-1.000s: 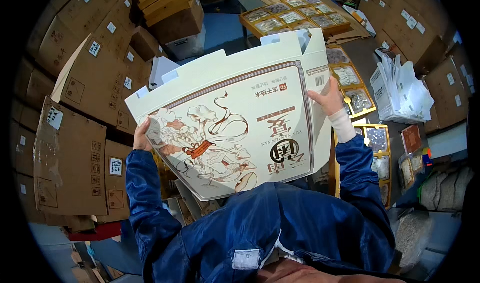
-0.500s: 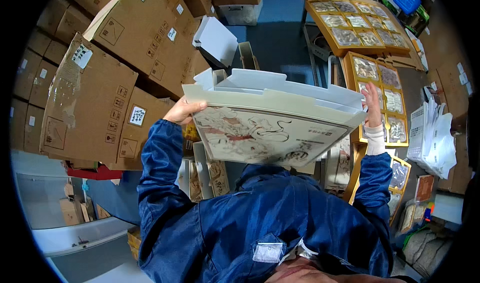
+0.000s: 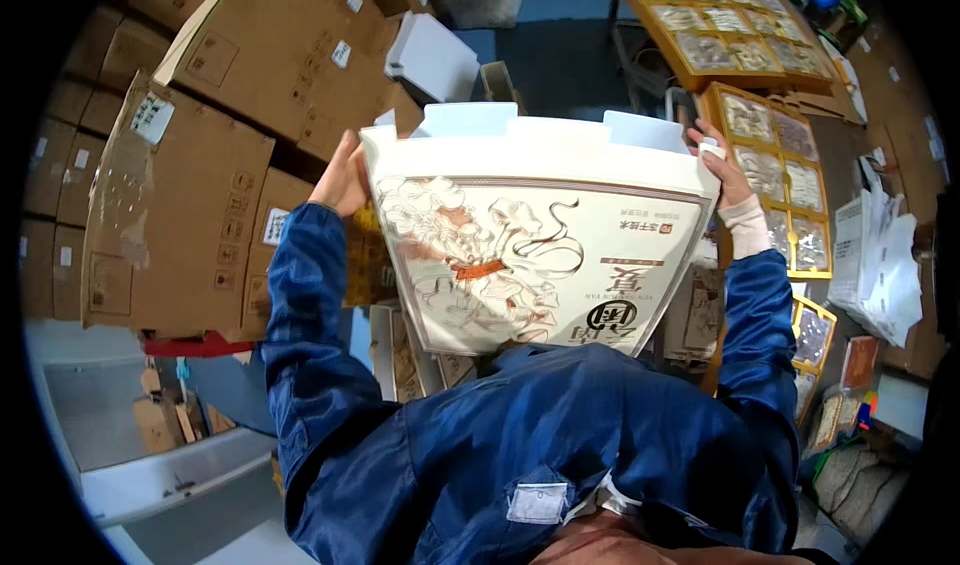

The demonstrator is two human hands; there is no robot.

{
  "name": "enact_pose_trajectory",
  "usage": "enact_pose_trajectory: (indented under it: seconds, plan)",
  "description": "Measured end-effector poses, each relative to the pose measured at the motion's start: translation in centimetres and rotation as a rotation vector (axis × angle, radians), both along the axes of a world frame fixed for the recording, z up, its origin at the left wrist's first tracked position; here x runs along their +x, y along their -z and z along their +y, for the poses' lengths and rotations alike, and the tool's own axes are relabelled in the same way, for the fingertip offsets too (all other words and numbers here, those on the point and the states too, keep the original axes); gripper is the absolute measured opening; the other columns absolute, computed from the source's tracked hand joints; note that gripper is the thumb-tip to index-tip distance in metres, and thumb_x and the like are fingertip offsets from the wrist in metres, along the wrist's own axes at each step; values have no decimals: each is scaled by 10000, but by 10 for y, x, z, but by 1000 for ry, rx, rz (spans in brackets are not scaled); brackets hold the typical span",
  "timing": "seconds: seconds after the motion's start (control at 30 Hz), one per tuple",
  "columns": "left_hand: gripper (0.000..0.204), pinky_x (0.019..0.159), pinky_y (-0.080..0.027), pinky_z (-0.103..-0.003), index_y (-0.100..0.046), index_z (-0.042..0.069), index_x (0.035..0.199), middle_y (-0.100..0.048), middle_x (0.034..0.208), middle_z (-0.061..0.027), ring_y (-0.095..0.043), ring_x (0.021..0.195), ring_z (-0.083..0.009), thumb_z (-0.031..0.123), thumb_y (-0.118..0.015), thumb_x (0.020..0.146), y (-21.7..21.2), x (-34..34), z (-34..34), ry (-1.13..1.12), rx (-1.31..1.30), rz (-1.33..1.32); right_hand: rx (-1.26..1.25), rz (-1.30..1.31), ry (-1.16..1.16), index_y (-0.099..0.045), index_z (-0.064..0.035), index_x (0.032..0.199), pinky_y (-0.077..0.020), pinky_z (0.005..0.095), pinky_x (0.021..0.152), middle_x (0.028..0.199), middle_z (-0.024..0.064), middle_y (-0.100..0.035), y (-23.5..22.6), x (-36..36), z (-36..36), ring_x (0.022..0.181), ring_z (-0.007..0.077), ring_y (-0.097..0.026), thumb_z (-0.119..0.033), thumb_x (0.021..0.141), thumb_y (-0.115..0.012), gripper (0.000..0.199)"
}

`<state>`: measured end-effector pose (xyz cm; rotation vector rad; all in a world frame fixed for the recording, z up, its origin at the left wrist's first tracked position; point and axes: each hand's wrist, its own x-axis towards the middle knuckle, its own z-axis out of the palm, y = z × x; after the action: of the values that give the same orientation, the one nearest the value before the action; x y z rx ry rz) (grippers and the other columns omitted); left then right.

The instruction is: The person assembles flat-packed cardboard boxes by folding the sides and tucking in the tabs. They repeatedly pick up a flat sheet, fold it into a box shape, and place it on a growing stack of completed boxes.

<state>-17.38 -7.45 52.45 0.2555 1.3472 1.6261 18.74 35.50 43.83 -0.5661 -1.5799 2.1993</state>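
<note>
A white gift box (image 3: pixel 540 255), printed with a figure drawing in brown and red lines, hangs before my chest with its printed face toward me. Its pale flaps (image 3: pixel 470 119) stand up along the far edge. My left hand (image 3: pixel 345 177) grips the box's left side near the top corner, its fingers partly hidden behind the card. At the right top corner, my right hand (image 3: pixel 730 170) has its fingers bent around the edge by a flap. The box's inside does not show.
Large brown cartons (image 3: pixel 190 195) are stacked at the left. A white box (image 3: pixel 432 57) stands beyond the gift box. Golden trays of packed dried goods (image 3: pixel 770 165) lie at the right, near a white basket with papers (image 3: pixel 870 255). Further printed boxes (image 3: pixel 395 340) stand below.
The gift box has tilted so its printed face shows more fully and its opening no longer shows. My left hand has shifted up the side; my right fingers have closed around the corner.
</note>
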Motion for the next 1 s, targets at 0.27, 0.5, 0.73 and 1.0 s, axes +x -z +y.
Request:
enact_pose_trajectory:
  seconds: [0.27,0.5,0.73,1.0]
  plan:
    - [527,963,-421,-366,-488,25,1231,-537,1225,-150,-514,1135,-236,428,-525,893,3,-27,28,27,-231,212,83,-80,1,-437,-136,1142,-398,292,896,1046,35,-472,3,1,0,1000,161,-467,-169,775,-706,457]
    - [146,744,-506,-293,-557,93,946,-612,943,-19,-595,879,-135,154,-649,849,1,-38,29,67,-253,175,-202,97,15,-377,-172,1221,-460,341,921,1126,79,-464,1,5,-8,1077,228,-507,-257,850,-614,448]
    - [264,814,-462,-272,-466,96,1059,-547,979,-29,-535,989,-137,137,-631,858,5,-50,43,339,-492,367,335,-337,-61,-335,-137,1352,-373,326,946,1160,134,-485,29,-12,25,1054,213,-467,-72,735,-664,702]
    - [654,1005,-329,-376,-249,74,1384,-379,1271,-191,-406,1184,-339,448,-458,891,14,-15,62,694,-910,1128,602,-562,-366,-250,-40,1397,-338,324,994,1328,149,-408,12,-29,-1,1163,246,-439,-338,874,-526,662]
